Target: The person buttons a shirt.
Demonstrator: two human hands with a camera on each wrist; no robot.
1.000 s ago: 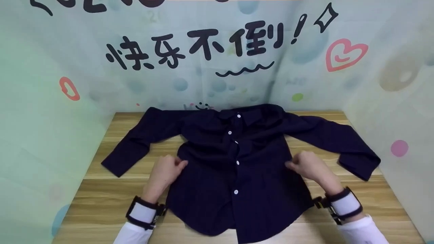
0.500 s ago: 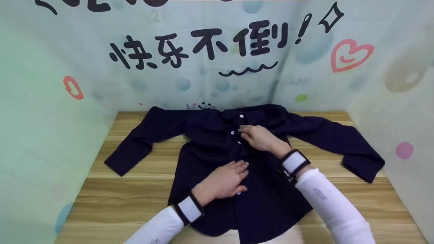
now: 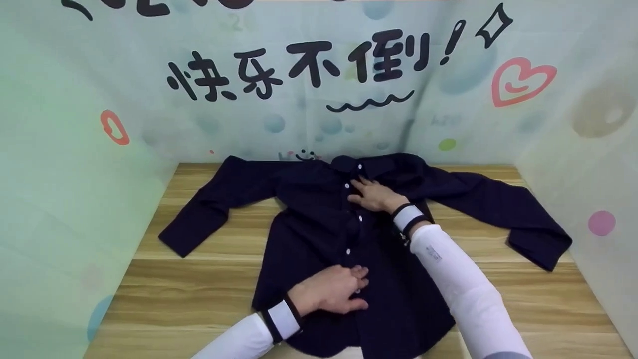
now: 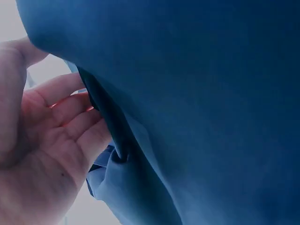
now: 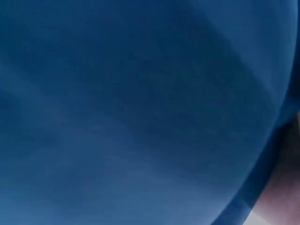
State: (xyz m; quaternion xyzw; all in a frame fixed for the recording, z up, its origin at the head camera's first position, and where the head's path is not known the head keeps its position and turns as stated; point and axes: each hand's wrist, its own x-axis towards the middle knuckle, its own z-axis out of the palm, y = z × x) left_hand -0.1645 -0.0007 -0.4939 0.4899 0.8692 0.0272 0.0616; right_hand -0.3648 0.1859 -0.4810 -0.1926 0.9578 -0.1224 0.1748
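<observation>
A dark navy long-sleeved shirt [image 3: 394, 269] with white buttons lies front up, collar [image 3: 381, 165] away from me and both sleeves spread out. My left hand [image 3: 333, 290] rests on the lower button placket, fingers extended across it. In the left wrist view, the fingers of that hand [image 4: 56, 126] reach lightly bent against a fold of the cloth [image 4: 201, 103]. Higher up, just below the collar, my right hand [image 3: 375, 196] lies with fingers spread at the placket. Cloth [image 5: 140, 93] fills most of the right wrist view, hiding nearly all of that hand.
The shirt lies on a wood-grain table [image 3: 189, 299]. A printed fabric backdrop [image 3: 309, 124] rises along the back edge and continues up both sides. The left sleeve [image 3: 199, 224] and right sleeve [image 3: 528, 214] extend towards the table's sides.
Both hands have moved from the shirt's side edges onto its middle. Since half a second ago the left hand has slid down the placket. The collar and upper front lie flatter and straighter.
</observation>
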